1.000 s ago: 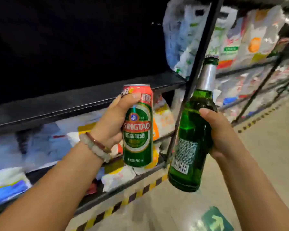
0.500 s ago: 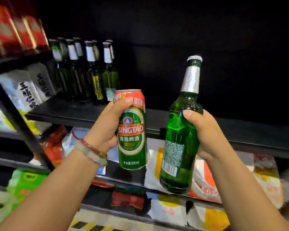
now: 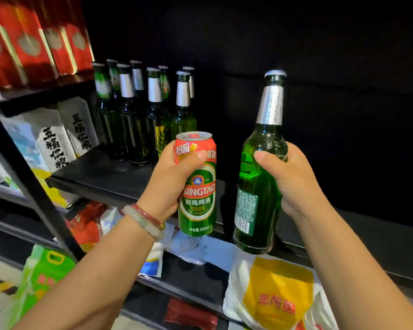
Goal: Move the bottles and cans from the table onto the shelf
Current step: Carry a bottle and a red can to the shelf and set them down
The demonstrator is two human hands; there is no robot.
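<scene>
My left hand (image 3: 171,184) grips a green and red beer can (image 3: 198,196), held upright just in front of the black shelf (image 3: 100,177). My right hand (image 3: 293,182) grips a green glass beer bottle (image 3: 260,186) with a silver foil neck, also upright, its base at the height of the shelf's front edge. Several green bottles (image 3: 143,120) with foil necks stand in rows at the back left of that shelf. The shelf surface to the right of those bottles is dark and bare.
Red boxes (image 3: 34,41) fill the shelf above on the left. White cartons (image 3: 65,134) sit left of the black upright post (image 3: 34,186). Packaged goods, among them a yellow and white bag (image 3: 277,296) and a green bag (image 3: 43,279), lie on the lower shelves.
The view has swung left and moved closer to the shelf. Both hands with the can and the bottle have come nearer to the shelf's edge, and the row of bottles looks larger.
</scene>
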